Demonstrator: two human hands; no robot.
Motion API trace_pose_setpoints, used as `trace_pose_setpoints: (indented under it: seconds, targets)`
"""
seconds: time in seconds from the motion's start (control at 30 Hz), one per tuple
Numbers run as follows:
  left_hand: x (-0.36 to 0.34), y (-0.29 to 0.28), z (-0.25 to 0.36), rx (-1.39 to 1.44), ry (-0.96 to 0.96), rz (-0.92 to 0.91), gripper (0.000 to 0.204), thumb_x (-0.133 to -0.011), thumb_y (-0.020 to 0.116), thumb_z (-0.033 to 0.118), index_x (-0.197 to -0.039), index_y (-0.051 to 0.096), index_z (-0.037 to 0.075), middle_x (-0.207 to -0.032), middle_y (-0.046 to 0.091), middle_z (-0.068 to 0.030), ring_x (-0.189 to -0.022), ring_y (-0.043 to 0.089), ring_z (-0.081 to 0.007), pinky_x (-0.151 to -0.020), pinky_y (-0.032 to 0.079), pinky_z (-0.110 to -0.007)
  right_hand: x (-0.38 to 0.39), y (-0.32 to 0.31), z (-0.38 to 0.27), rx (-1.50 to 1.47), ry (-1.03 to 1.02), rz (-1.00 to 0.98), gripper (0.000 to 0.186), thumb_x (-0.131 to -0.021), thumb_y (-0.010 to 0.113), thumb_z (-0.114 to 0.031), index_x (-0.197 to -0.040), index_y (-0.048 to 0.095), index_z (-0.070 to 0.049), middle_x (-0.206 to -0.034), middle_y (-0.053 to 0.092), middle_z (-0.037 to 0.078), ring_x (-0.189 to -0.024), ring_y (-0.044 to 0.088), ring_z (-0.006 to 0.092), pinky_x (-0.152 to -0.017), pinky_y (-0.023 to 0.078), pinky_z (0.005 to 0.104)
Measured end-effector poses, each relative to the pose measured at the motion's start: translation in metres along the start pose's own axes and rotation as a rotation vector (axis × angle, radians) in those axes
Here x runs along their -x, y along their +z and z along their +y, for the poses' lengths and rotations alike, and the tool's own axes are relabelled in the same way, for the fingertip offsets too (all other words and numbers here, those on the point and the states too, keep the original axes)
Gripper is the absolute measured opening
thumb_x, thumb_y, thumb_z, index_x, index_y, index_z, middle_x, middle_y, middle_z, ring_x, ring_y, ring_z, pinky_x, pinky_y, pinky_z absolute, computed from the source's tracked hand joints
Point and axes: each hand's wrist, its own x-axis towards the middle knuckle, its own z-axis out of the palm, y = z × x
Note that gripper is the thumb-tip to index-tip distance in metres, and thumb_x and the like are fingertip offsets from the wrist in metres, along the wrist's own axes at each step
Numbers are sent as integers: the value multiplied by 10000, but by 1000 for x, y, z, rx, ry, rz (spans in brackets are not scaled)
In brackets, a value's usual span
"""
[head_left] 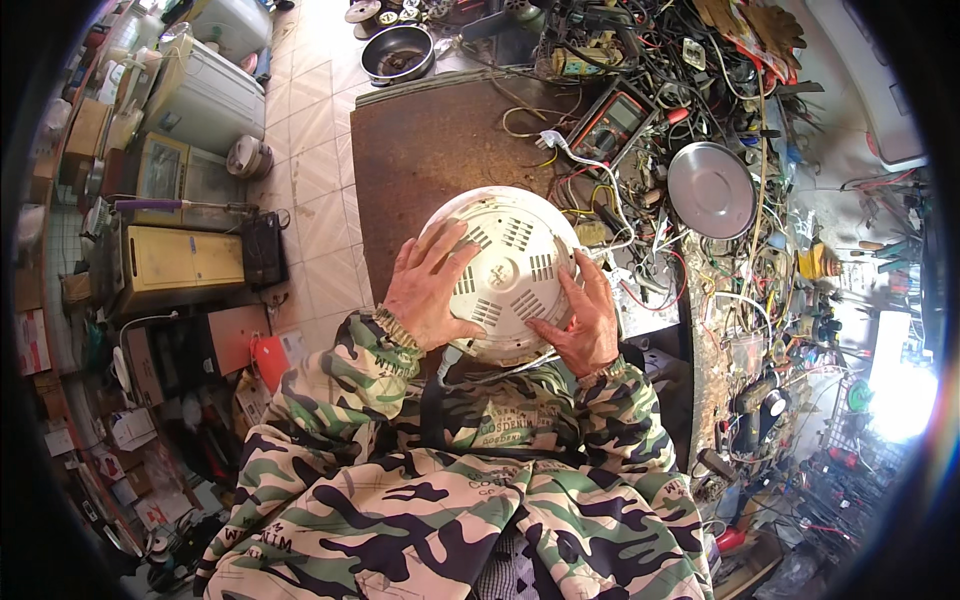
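A round white appliance base (pixel 500 272), with slotted vents in groups and a raised centre, is at the near edge of a brown tabletop, its vented side facing up. My left hand (pixel 432 285) grips its left side, the fingers spread over the face and the thumb near the lower rim. On the opposite side my right hand (pixel 585 315) grips the rim, thumb on the vented face and fingers along the edge. A pale cord (pixel 515 370) shows below the base, close to my body. The underside is hidden.
The brown tabletop (pixel 420 140) stretches beyond the base. To the right lie a multimeter (pixel 612 122), a white plug (pixel 550 140), a round metal lid (pixel 711 190) and tangled wires. A dark pan (pixel 397 54) stands at the far end. Shelves and yellow cabinets (pixel 185 257) line the left.
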Motion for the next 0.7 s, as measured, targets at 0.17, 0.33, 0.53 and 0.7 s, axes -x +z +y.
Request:
trace_pose_setpoints:
  seconds: [0.17,0.33,0.53,0.7]
  targets:
    - [-5,-1,5,35,6,11,1133,-542,988,426,-1501,475,107,-1658,304,-137,-1567,207,-360,-1248,226,-564,12,-12,14,-54,42,100,638,-759,875,-172,-1330,644,-8,-1479,518,249,-1330,520,447,-1094,460,476]
    - [9,0,12,91,21,189,886,-614,967,322,-1369,590,51,-1598,397,-196,-1494,330,-437,-1199,324,-537,79,-2,67,-164,500,310,158,-854,790,-116,-958,738,-9,-842,719,180,-775,719,322,-709,554,390]
    - [25,0,42,263,-66,418,335,-775,802,33,-1080,677,-28,-1211,672,-213,-1096,653,-388,-967,519,-448,128,21,120,-174,785,266,183,-872,793,-149,-903,735,21,-711,705,120,-648,679,185,-623,527,348]
    - [9,10,54,211,-27,428,217,-795,752,3,-1001,687,-21,-1066,702,-185,-986,680,-359,-903,531,-429,97,31,146,-182,722,430,127,-864,752,-129,-936,738,-25,-833,704,203,-783,710,383,-695,543,433]
